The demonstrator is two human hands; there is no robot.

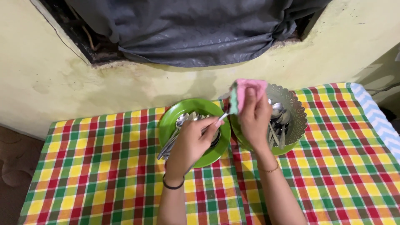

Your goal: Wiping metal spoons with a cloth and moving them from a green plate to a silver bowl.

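Head view: left hand (192, 139) pinches spoon (222, 117) handle, long axis rising right into pink cloth (246, 92), right hand (255, 116) fingers clamped round cloth, above green plate (196, 107).

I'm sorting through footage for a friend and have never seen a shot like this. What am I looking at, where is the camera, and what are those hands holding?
No machine here: a camera worn on a person's head looks down at their two bare hands. The left hand holds the handle of a piece of cutlery; the right hand wraps a pink cloth around its other end. Below, on a checked tablecloth, a green plate holds spoons, and a silver scalloped dish holds more.
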